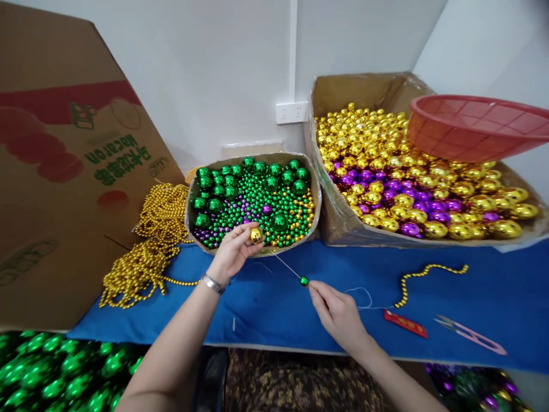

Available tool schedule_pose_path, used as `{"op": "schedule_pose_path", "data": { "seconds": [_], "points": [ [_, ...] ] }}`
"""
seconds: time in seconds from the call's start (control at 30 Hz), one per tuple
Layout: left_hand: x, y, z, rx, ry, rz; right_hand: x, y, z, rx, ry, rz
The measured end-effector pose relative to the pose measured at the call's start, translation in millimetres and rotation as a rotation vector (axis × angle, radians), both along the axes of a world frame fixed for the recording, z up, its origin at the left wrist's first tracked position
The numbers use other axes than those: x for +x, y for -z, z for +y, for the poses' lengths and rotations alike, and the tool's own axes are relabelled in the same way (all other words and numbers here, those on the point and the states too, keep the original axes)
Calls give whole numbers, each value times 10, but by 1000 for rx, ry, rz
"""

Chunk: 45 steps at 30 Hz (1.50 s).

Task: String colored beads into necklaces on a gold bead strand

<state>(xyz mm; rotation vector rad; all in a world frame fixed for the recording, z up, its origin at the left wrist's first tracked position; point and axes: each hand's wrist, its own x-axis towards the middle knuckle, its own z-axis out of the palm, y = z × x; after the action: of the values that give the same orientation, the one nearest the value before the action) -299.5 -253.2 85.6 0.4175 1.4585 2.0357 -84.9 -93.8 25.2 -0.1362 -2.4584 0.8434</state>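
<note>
My left hand (235,250), with a metal band at the wrist, pinches a shiny gold ball (256,235) over the near rim of the small bead box (318,200). That box holds green, purple and gold beads and balls. My right hand (337,312) grips a long thin needle (286,265) that points up and left toward the gold ball. A green bead (304,281) is threaded on the needle, right by my right fingertips. Pale thread (364,297) trails to the right, toward a short gold bead string (403,286) on the blue cloth.
On the blue cloth (295,326) lie a red packet (405,324) and pink-handled thread snips (472,333). Heaped gold bead strands (141,266) sit left beside a tall carton (51,171). A large box (338,229) of gold and purple balls, with a red basket (472,129) on it, stands right.
</note>
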Motion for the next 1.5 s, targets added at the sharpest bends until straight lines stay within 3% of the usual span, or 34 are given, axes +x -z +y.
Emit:
{"op": "schedule_pose_path", "data": {
  "seconds": [0.13,0.3,0.57,0.8,0.9,1.0,1.23,1.37,1.5],
  "points": [
    [283,41,71,62,-4,-89,29,-5,-3,20,8,-19],
    [348,64,86,53,-8,-73,70,19,13,49,12,-10],
    [579,147,91,-48,-46,175,35,55,-1,161,61,-4],
    [759,263,131,9,-66,-40,60,33,-24,15,-13,-82],
    [788,268,135,-9,-98,25,69,47,-13,42,8,-58],
    [819,271,146,-4,-44,26,69,52,-18,17,-11,-47],
    [937,327,150,-62,-23,102,92,93,-37,-211,-97,-156],
    [807,274,112,-112,103,212,124,108,0,-345,-73,-163],
    [297,197,144,-398,-97,650,149,81,71,-362,-8,-144]
  ]
}}
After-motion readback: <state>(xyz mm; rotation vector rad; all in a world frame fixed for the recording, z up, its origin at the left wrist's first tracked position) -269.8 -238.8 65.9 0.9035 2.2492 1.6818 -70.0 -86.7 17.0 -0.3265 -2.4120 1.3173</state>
